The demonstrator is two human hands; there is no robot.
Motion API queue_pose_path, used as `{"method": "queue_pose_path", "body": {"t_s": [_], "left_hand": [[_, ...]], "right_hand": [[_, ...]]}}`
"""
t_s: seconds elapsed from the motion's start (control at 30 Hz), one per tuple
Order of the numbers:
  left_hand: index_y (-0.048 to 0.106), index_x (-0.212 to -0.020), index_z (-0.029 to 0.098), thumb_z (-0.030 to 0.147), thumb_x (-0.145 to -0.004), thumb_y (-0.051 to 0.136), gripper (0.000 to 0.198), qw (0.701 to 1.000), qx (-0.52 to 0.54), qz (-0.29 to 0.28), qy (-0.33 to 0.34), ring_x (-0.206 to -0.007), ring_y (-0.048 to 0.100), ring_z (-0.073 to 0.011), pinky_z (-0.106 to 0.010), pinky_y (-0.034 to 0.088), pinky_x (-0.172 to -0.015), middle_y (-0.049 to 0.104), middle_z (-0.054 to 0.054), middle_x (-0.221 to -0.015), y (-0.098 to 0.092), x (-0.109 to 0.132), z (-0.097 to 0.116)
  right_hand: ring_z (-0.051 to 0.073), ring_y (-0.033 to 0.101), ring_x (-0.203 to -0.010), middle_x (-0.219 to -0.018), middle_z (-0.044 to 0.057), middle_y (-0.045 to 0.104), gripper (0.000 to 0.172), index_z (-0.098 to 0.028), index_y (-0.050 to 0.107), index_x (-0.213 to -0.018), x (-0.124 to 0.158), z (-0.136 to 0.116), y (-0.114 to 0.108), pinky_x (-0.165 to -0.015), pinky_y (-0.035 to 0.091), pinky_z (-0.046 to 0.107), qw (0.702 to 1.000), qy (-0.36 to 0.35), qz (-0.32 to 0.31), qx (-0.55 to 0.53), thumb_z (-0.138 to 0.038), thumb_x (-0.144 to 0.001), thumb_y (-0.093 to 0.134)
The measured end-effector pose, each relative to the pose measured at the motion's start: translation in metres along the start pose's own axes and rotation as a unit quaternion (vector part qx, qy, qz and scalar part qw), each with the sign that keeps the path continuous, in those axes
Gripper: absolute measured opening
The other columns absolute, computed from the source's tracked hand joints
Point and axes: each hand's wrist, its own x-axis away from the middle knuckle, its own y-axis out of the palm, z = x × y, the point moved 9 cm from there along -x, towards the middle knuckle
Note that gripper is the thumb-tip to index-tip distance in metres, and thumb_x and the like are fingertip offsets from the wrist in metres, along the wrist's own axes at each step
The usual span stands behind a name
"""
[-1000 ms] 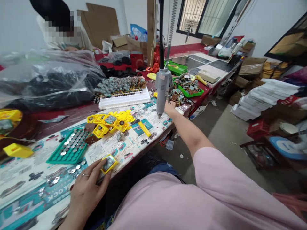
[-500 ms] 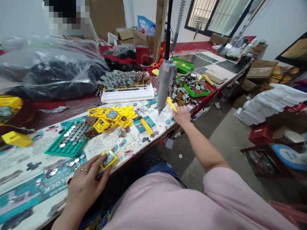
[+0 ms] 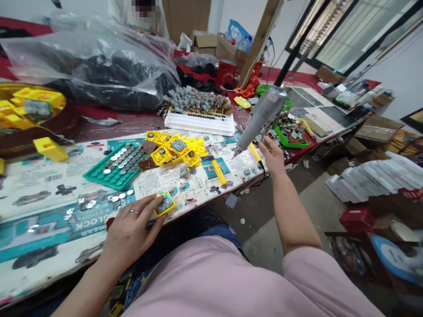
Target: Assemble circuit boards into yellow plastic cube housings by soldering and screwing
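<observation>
My left hand rests at the table edge, fingers closed on a small yellow plastic case with a circuit board inside. To the right, my right hand is raised with its fingers apart and nothing in them. Just left of it lies a yellow-handled tool with a black cord. A grey electric screwdriver hangs tilted beside that hand, its bit pointing down at the table. Between the hands are a yellow and black hand tool and a pile of yellow cases.
A green tray holds several button cells, with loose cells in front. Behind stand a white foam rack of wired boards and a clear plastic bag. A green tray of boards lies right. A person is across the table.
My right hand has let go of the yellow-handled tool, which now lies on the table. The hanging screwdriver has swung into a tilt. My view has shifted left; my left hand still holds the case.
</observation>
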Motion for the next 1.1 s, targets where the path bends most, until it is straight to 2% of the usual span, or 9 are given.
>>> {"method": "queue_pose_path", "body": {"t_s": [0.1,0.2,0.27,0.37,0.47,0.63,0.77,0.93,1.1], "left_hand": [[0.054,-0.134,0.019,0.032,-0.094,0.056,0.042,0.999,0.007,0.008,-0.035,-0.104,0.069,-0.0315,-0.047,0.055,-0.091,0.070,-0.015,-0.121,-0.001,0.000,-0.007],[0.052,-0.137,0.019,0.033,-0.095,0.054,0.044,0.998,-0.002,0.012,-0.053,-0.107,0.068,-0.0333,-0.050,0.053,-0.093,0.070,-0.015,-0.122,0.001,0.000,-0.013],[0.049,-0.140,0.019,0.033,-0.095,0.053,0.046,0.999,-0.011,0.013,-0.045,-0.113,0.065,-0.0352,-0.053,0.053,-0.095,0.067,-0.017,-0.128,0.003,0.001,-0.013],[0.042,-0.144,0.021,0.033,-0.095,0.054,0.052,0.999,-0.009,0.038,-0.027,-0.122,0.061,-0.0371,-0.055,0.052,-0.099,0.059,-0.019,-0.137,-0.002,-0.001,-0.013],[0.037,-0.148,0.023,0.031,-0.096,0.053,0.054,0.997,0.035,0.067,-0.018,-0.127,0.059,-0.0329,-0.049,0.054,-0.102,0.056,-0.018,-0.140,-0.023,-0.019,-0.006],[0.016,-0.158,0.029,0.031,-0.099,0.048,0.067,0.987,0.130,0.086,0.024,-0.145,0.043,-0.0287,-0.048,0.042,-0.118,0.043,-0.014,-0.156,-0.082,-0.091,0.034],[0.006,-0.160,0.027,0.040,-0.100,0.044,0.072,0.965,0.221,0.129,0.050,-0.150,0.036,-0.0294,-0.048,0.037,-0.120,0.030,-0.014,-0.164,-0.115,-0.136,0.056],[0.010,-0.159,0.027,0.043,-0.101,0.036,0.065,0.938,0.318,0.132,0.034,-0.133,0.056,-0.0252,-0.044,0.049,-0.110,0.045,-0.012,-0.155,-0.116,-0.149,0.051],[0.021,-0.157,0.027,0.049,-0.100,0.036,0.063,0.945,0.301,0.126,0.008,-0.124,0.063,-0.0241,-0.040,0.055,-0.101,0.053,-0.009,-0.148,-0.120,-0.150,0.051]], "right_hand": [[0.020,0.059,-0.128,-0.145,0.009,0.057,0.064,-0.032,0.028,-0.153,0.002,-0.034,-0.009,-0.097,0.053,0.041,0.975,-0.083,-0.060,-0.199,-0.059,-0.095,0.037],[0.024,0.064,-0.122,-0.139,0.009,0.062,0.071,-0.032,0.046,-0.139,0.009,-0.071,-0.007,-0.099,0.054,0.048,0.887,-0.132,-0.152,-0.415,-0.068,-0.079,0.059],[0.025,0.070,-0.108,-0.124,0.009,0.070,0.066,-0.027,0.060,-0.120,0.012,-0.084,-0.004,-0.096,0.056,0.048,0.866,-0.116,-0.153,-0.462,-0.067,-0.069,0.073],[0.021,0.071,-0.087,-0.096,0.005,0.075,0.059,-0.023,0.065,-0.101,0.018,-0.097,-0.002,-0.084,0.061,0.043,0.873,-0.087,-0.073,-0.475,-0.061,-0.060,0.083],[0.017,0.066,-0.074,-0.078,-0.001,0.069,0.049,-0.023,0.064,-0.096,0.035,-0.124,0.004,-0.074,0.060,0.036,0.883,-0.089,-0.013,-0.460,-0.055,-0.064,0.083],[0.020,0.070,-0.080,-0.091,0.004,0.073,0.042,-0.024,0.059,-0.097,0.070,-0.195,0.020,-0.075,0.060,0.037,0.859,-0.141,-0.038,-0.490,-0.059,-0.076,0.071],[0.029,0.072,-0.083,-0.095,0.008,0.075,0.058,-0.026,0.053,-0.126,0.092,-0.221,0.027,-0.073,0.059,0.045,0.936,-0.119,-0.031,-0.329,-0.059,-0.080,0.063],[0.034,0.073,-0.097,-0.123,0.023,0.069,0.082,-0.011,0.017,-0.155,0.111,-0.239,0.015,-0.077,0.059,0.045,0.953,-0.193,0.016,-0.235,-0.055,-0.091,0.044],[0.034,0.072,-0.094,-0.120,0.026,0.069,0.087,-0.006,0.016,-0.155,0.117,-0.243,0.017,-0.076,0.060,0.044,0.960,-0.209,-0.007,-0.188,-0.060,-0.091,0.040]]}}
